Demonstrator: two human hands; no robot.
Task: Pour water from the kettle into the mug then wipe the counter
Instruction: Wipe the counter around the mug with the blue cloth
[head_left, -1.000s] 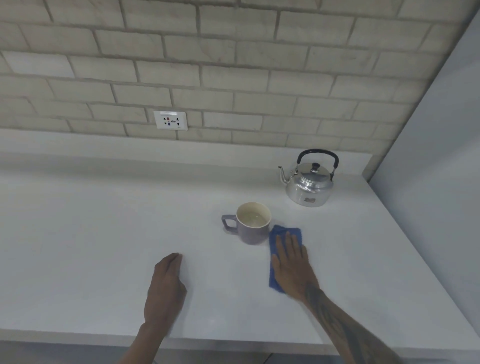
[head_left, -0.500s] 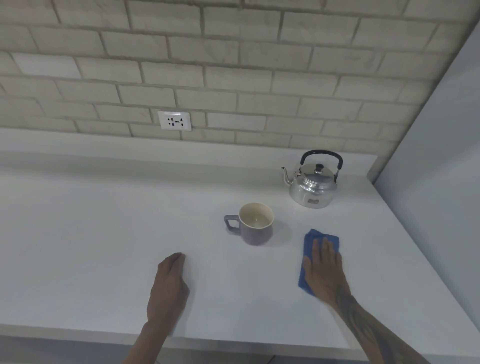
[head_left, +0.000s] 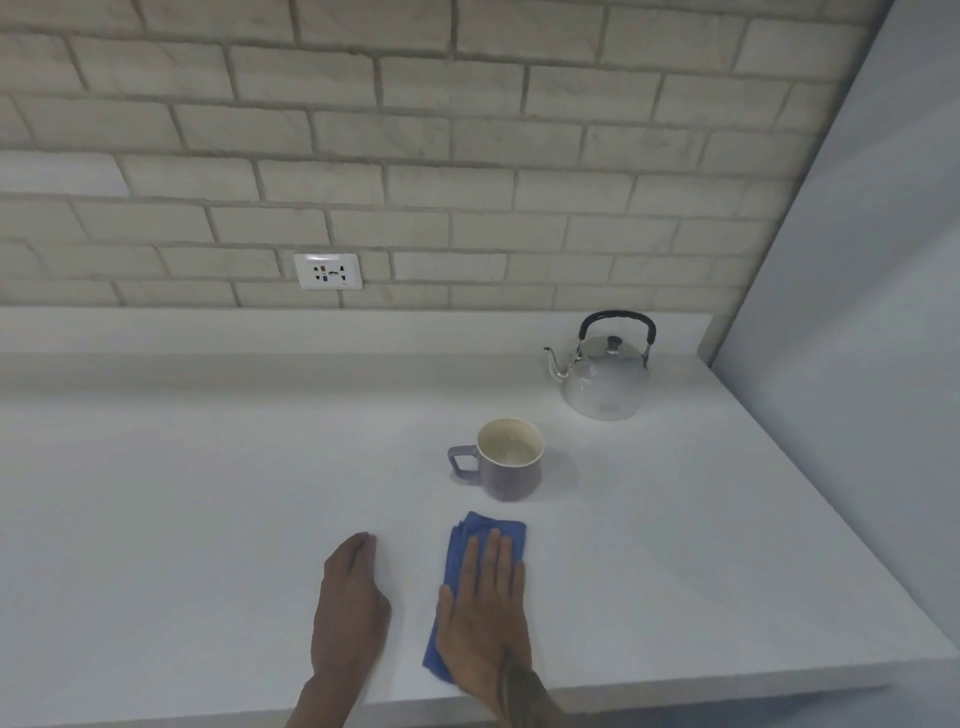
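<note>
A purple mug (head_left: 511, 473) with a cream inside stands upright on the white counter (head_left: 208, 493), its handle to the left and water in the bottom. Behind it to the right sits a shiny metal kettle (head_left: 605, 382) with a black handle, spout pointing left. A folded blue cloth (head_left: 462, 566) lies flat in front of the mug. My right hand (head_left: 485, 608) presses flat on the cloth, fingers together, covering most of it. My left hand (head_left: 350, 608) rests palm down on the counter just left of the cloth, holding nothing.
A brick wall with a white socket (head_left: 327, 271) runs behind the counter. A plain grey wall (head_left: 857, 364) closes off the right side. The counter's front edge (head_left: 675, 693) lies just under my wrists.
My right hand has slid the blue cloth from right of the mug leftward and nearer, to in front of the mug beside my left hand. The left hand stayed put.
</note>
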